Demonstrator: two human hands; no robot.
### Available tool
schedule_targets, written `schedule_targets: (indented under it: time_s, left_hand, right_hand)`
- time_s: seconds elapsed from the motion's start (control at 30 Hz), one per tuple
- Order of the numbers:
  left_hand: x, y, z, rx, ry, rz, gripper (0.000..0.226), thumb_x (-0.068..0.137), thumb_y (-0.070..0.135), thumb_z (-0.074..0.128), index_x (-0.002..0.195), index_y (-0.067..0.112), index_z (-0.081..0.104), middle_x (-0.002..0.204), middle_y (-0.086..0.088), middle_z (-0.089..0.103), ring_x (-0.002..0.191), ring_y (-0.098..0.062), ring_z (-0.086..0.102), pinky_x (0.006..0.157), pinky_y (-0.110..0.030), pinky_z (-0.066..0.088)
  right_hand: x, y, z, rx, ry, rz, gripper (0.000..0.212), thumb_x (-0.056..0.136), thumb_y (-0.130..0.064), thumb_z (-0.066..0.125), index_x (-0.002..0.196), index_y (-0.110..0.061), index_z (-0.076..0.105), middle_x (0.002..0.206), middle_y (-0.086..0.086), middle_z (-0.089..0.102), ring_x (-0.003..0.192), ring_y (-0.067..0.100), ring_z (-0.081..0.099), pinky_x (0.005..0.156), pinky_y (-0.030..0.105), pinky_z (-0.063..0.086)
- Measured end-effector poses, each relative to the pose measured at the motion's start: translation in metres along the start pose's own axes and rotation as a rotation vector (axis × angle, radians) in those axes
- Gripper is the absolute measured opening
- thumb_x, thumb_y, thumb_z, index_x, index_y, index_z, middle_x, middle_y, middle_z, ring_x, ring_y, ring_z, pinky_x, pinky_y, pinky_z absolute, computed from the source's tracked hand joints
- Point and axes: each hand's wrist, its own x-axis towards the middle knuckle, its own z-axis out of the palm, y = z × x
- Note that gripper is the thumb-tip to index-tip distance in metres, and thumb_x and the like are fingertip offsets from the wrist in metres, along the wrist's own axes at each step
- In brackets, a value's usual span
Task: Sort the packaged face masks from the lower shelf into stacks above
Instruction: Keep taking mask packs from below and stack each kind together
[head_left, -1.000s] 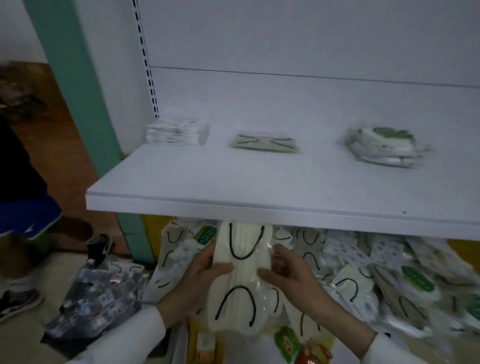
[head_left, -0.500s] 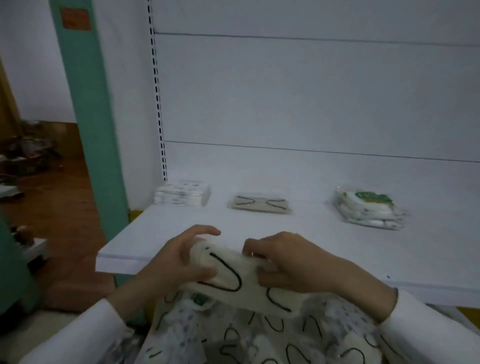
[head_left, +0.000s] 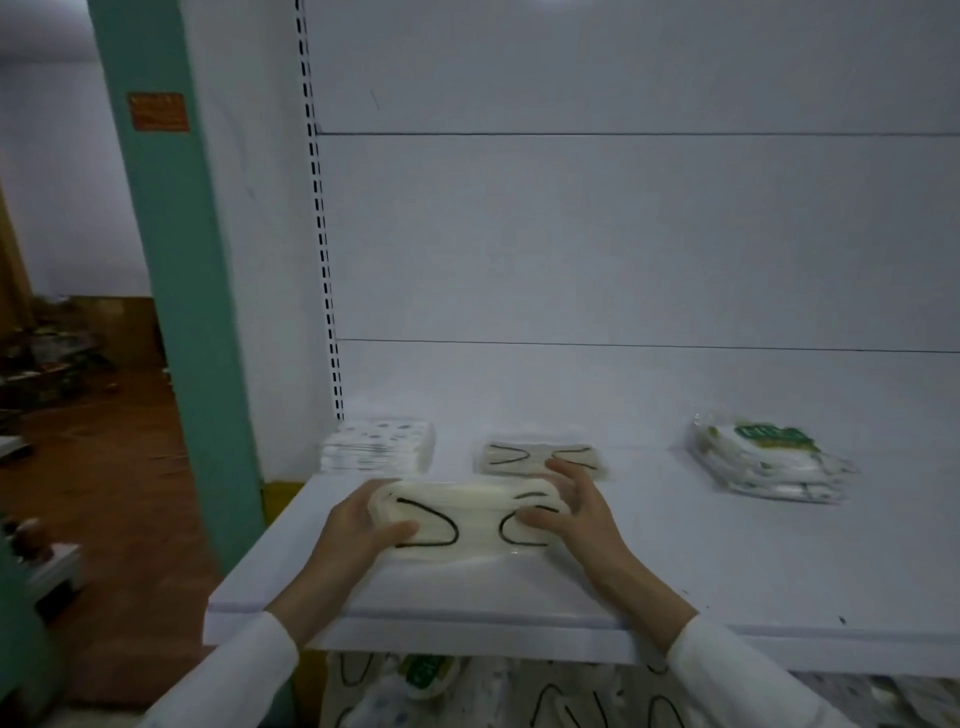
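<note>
Three stacks stand along the back of the white shelf (head_left: 727, 561): a dotted stack (head_left: 376, 446) at the left, a middle stack (head_left: 540, 457) of cream packs with black ear loops, and a green stack (head_left: 769, 462) of green-labelled packs well apart at the right. One pack (head_left: 462, 522) is in the two hands. The left hand (head_left: 358, 530) grips its left end, thumb on top and fingers under. The right hand (head_left: 576, 512) holds the right end, thumb laid by the loop and fingers spread round the far edge. Under the shelf's front lip, a loose pile (head_left: 519, 696) of many more packs shows on the lower shelf, too blurred to count. A second ago the pack stood upright down over that pile. Half a second ago it was bent and tilted at the shelf's front edge. Now it lies level over the shelf, just in front of the middle stack and not on it. It seems to rest on the shelf, though the blur leaves that unsure. The pack is a thick cream bundle in clear wrap, with two black loops curving toward each other on top. A green post (head_left: 176, 260) stands at the left.
</note>
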Motion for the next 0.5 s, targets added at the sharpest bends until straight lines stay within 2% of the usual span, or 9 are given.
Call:
schedule_targets:
  time_s: [0.07,0.13,0.17,0.33,0.4,0.47,0.5]
  left_hand:
    - [0.004,-0.003,-0.005,-0.09,0.016,-0.033,0.046,0.061,0.01,0.08,0.103,0.024,0.065,0.105,-0.003,0.067,0.101,-0.023,0.061,0.086,-0.037,0.051]
    - [0.008,-0.008,-0.007,-0.139,0.024,-0.035,0.044,0.07,-0.013,0.066,0.101,0.018,0.063,0.102,-0.008,0.065,0.1,-0.028,0.06,0.079,-0.033,0.051]
    - [0.008,-0.009,-0.007,-0.142,0.024,-0.027,0.044,0.072,-0.017,0.061,0.1,0.017,0.063,0.101,-0.009,0.065,0.099,-0.029,0.06,0.076,-0.031,0.05]
    - [0.016,-0.018,-0.006,-0.135,0.061,-0.021,0.031,0.08,-0.01,0.056,0.099,0.014,0.063,0.096,-0.008,0.068,0.09,-0.023,0.063,0.072,-0.027,0.049]
    - [0.019,-0.022,-0.007,-0.081,0.076,0.008,0.022,0.082,-0.008,0.056,0.094,0.009,0.064,0.09,-0.009,0.068,0.086,-0.023,0.062,0.07,-0.028,0.048]
    - [0.026,-0.031,-0.011,0.042,0.093,0.043,0.011,0.082,-0.007,0.057,0.08,0.002,0.061,0.077,-0.009,0.063,0.076,-0.025,0.057,0.065,-0.029,0.042]
    - [0.029,-0.035,-0.016,0.115,0.084,0.063,0.013,0.082,-0.008,0.058,0.073,0.002,0.057,0.07,-0.009,0.058,0.071,-0.026,0.053,0.063,-0.029,0.037]
  right_hand:
    - [0.003,0.0,0.005,0.007,0.003,-0.031,0.068,0.064,-0.021,0.087,0.121,-0.027,0.05,0.109,-0.01,0.065,0.105,0.002,0.058,0.083,0.017,0.044]
    - [0.004,-0.001,0.01,-0.005,-0.005,-0.063,0.068,0.064,-0.029,0.086,0.121,-0.028,0.048,0.109,-0.013,0.066,0.102,-0.006,0.057,0.087,0.018,0.043]
    - [0.005,0.0,0.012,-0.011,0.003,-0.07,0.069,0.064,-0.032,0.086,0.121,-0.029,0.048,0.109,-0.013,0.066,0.101,-0.008,0.056,0.089,0.019,0.043]
    - [0.014,-0.002,0.022,0.021,0.119,-0.046,0.061,0.069,-0.025,0.083,0.119,-0.024,0.049,0.109,-0.009,0.064,0.103,-0.001,0.055,0.088,0.018,0.042]
    - [0.014,0.001,0.02,0.011,0.098,-0.015,0.06,0.066,-0.026,0.086,0.116,-0.023,0.052,0.112,-0.004,0.063,0.105,0.008,0.058,0.09,0.024,0.047]
    - [0.011,0.008,0.015,0.036,0.023,0.034,0.062,0.059,-0.028,0.088,0.112,-0.022,0.055,0.112,0.004,0.065,0.105,0.019,0.062,0.09,0.031,0.051]
    - [0.009,0.011,0.013,0.015,-0.004,0.059,0.063,0.056,-0.03,0.087,0.111,-0.022,0.056,0.11,0.006,0.066,0.103,0.02,0.063,0.089,0.031,0.052]
